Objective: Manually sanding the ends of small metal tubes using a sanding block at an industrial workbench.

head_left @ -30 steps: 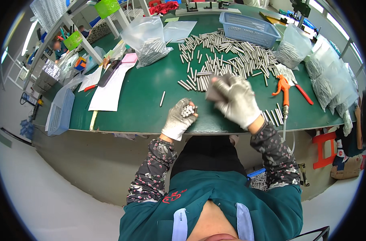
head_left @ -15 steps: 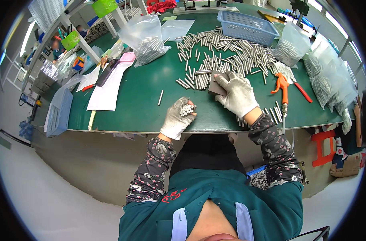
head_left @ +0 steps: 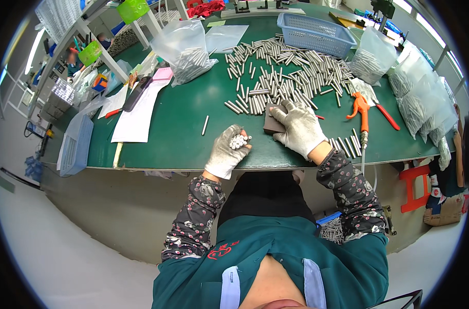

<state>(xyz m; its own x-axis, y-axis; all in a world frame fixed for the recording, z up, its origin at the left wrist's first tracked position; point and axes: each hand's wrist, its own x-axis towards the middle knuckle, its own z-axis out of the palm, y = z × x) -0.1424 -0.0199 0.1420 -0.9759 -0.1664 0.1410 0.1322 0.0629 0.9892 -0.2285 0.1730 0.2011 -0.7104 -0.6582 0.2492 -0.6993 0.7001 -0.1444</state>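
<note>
My left hand [head_left: 225,157], in a worn pale glove, is closed round a bundle of short metal pins [head_left: 238,142], their ends facing up. It rests near the front edge of the green table. To its right, my gloved right hand [head_left: 302,130] grips a dark brown rectangular block [head_left: 271,123] by its side, low over or on the tabletop; I cannot tell which. Just beyond the block spreads a large heap of loose metal pins [head_left: 283,77]. One lone pin [head_left: 205,125] lies left of my left hand. Several pins [head_left: 351,146] lie side by side right of my right wrist.
An orange air blow gun [head_left: 362,109] and a red-handled tool [head_left: 388,118] lie at right. Behind the heap stands a blue basket [head_left: 317,37]. Bags of pins [head_left: 190,59] flank it, with more bags [head_left: 422,98] at far right. Papers [head_left: 136,121] lie at left.
My right hand and the brown block have shifted slightly nearer and to the left. A small red piece now shows beside my right hand. The left hand has barely moved.
</note>
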